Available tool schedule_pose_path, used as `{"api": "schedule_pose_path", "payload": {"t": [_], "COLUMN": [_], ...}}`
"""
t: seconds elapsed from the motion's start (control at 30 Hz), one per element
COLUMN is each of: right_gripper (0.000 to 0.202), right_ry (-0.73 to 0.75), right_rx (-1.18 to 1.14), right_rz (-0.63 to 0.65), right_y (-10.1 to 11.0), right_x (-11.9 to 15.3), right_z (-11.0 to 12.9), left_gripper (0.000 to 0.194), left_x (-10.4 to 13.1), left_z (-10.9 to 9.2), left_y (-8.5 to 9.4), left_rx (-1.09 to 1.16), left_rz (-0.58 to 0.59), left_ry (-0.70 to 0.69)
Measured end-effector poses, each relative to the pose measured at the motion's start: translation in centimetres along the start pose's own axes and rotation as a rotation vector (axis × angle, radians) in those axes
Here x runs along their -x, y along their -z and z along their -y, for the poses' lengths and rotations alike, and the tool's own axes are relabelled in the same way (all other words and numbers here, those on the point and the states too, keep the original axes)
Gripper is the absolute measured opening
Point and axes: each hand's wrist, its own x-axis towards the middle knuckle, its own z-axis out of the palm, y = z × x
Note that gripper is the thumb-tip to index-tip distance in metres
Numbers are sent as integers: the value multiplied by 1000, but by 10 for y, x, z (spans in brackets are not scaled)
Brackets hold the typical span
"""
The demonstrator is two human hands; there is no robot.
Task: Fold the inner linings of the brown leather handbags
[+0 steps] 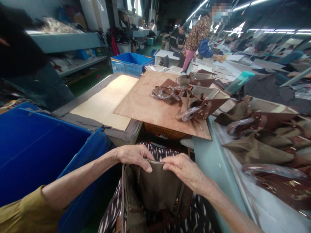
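Note:
An olive-brown handbag [157,187] rests on my lap, its mouth turned up toward me and a zipper showing on the inside wall. My left hand [136,157] pinches the bag's far rim between thumb and fingers. Close beside it, my right hand [181,166] grips the same rim with thumb and forefinger. A short stretch of edge shows between the two thumbs. The lower part of the bag runs out of view at the bottom.
A deep blue bin [80,155] stands at my left. Ahead, a brown board [143,94] carries several brown handbags. More bags [262,145] crowd the table [213,161] on my right. A masked co-worker [196,35] stands farther back; another person [26,64] is at far left.

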Motion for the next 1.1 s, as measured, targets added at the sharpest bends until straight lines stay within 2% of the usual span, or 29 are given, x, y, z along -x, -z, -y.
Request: {"api": "schedule_pose_path", "payload": {"t": [0.13, 0.23, 0.33, 0.4, 0.53, 0.6, 0.73, 0.83, 0.97, 1.1], "right_gripper": [31, 30, 30, 29, 25, 25, 21, 19, 34, 40], "right_ry": [-42, -49, -67, -87, -128, -124, -54, 12, 44, 62], "right_rx": [63, 81, 67, 66, 104, 124, 98, 75, 103, 126], "right_rz": [-49, -71, -68, -82, -113, -120, -133, -132, -129, -166], "right_y": [-12, -14, -13, -13, -15, -17, -17, -17, -23, -28], "right_x": [-11, -10, -5, -3, 0, 2, 3, 1, -1, 4], "right_z": [17, 18, 14, 11, 11, 12, 12, 7, -5, -9], "left_gripper": [20, 29, 32, 29, 20, 16, 22, 25, 24, 21], "left_x": [0, 3, 9, 16, 30, 36, 40, 39, 38, 40], "left_z": [-1, -1, -5, -10, -22, -27, -28, -21, -10, -7], "left_y": [0, -1, -2, -4, -12, -18, -25, -22, -13, -10], "left_rx": [-83, -111, -238, -372, -671, -766, -754, -683, -595, -522], "left_rz": [-58, -74, -123, -199, -437, -505, -487, -449, -367, -322], "left_ry": [-67, -36, -20, -45, -55, -70, -145, -144, -136, -131]}}
